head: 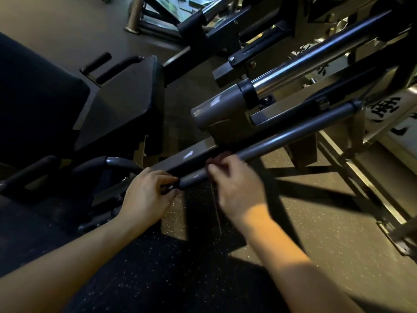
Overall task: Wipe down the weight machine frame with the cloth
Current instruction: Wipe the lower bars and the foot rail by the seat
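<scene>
Weight machine frame [293,71] spans the right of the shot, black padded seat [126,98] at left. Across the centre slants a grey bar [282,134]. The person's left hand [144,195] pinches its black lower end; the blurred right hand [237,186] curls over the bar, gripping a dark reddish cloth [217,158] showing above its fingers.

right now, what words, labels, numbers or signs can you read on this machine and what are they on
Nothing can be quoted with certainty.
White panel at the right: large black brush-style characters, tilted and partly hidden; not readable.
Beside the chrome rod: more such characters, blurred.
Grey bar and the dark red cloth on it: no print visible.
</scene>
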A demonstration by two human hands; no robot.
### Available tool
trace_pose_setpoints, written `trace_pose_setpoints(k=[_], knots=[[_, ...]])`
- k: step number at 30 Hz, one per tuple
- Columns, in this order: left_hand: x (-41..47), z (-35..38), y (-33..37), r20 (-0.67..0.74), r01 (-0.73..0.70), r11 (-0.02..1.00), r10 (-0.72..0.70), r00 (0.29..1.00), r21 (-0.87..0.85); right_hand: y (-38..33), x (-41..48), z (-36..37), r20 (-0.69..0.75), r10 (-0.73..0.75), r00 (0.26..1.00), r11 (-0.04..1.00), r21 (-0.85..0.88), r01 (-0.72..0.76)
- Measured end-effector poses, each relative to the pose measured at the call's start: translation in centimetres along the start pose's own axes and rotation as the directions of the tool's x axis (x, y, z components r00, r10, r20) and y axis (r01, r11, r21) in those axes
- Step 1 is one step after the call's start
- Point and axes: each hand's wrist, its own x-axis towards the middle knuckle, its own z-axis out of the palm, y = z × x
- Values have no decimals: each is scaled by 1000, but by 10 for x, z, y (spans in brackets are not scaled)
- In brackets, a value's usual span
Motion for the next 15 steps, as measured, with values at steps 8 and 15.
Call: trace_pose_setpoints(k=[8, 15], knots=[[8, 4, -5, 4, 33, 998, -33, 999, -53, -20, 1, 17, -102, 105, 989, 994, -22, -108], [3, -1, -13, 68, 62, 991, -55, 996, -116, -18, 3, 2, 78, -23, 997, 999, -28, 26]])
